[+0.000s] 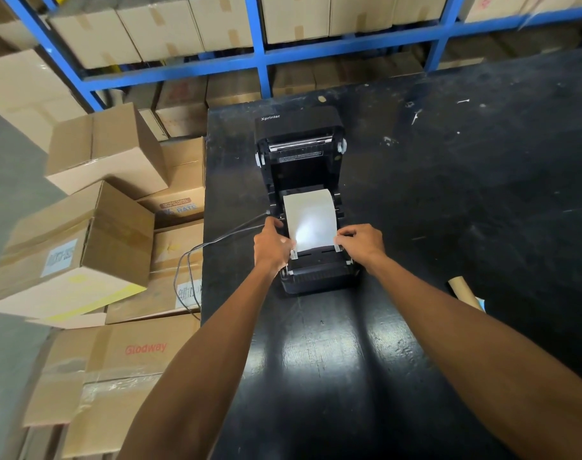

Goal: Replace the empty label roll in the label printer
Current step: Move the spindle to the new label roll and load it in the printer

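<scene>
A black label printer [319, 277] stands on the black table [448, 200] with its lid [299, 127] tipped open toward the back. A white label roll [311, 214] sits in the printer's bay, its loose end drawn forward between two pale paper guides. My left hand [271, 245] pinches the sheet's left edge at the left guide. My right hand [360, 242] pinches the right edge at the right guide. A brown cardboard core [463, 292], the empty roll, lies on the table to the right of the printer.
A grey cable [196, 260] runs from the printer's left side over the table edge. Stacked cardboard boxes [93, 234] crowd the floor to the left. Blue shelving [259, 58] loaded with boxes stands behind the table.
</scene>
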